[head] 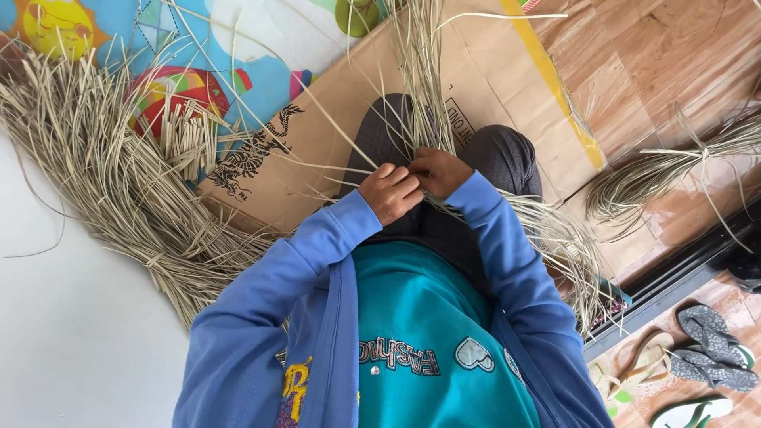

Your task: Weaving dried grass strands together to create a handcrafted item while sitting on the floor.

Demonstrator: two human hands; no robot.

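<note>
A person in a blue jacket and teal shirt sits on flattened cardboard (pixel 491 71), seen from above the head. Both hands meet over the lap, touching each other. The left hand (pixel 391 192) is curled closed, fingers folded tight around thin dried straw strands (pixel 428 87). The right hand (pixel 440 170) is also closed, pinching the same strands just beside the left. From the hands, the strands fan outward, away from the body, across the cardboard, and more trail down past the right wrist along the thigh. Well off to the left hand's side lies a large straw heap (pixel 119 182) on a pale floor, with a small bunch of short cut pieces (pixel 186 139) resting on a colourful mat (pixel 238 55). Well off to the right hand's side, a tied straw bundle (pixel 674 166) lies on a wooden floor. Nearer the body on that side, several sandals (pixel 697 349) sit beyond a dark door track.
</note>
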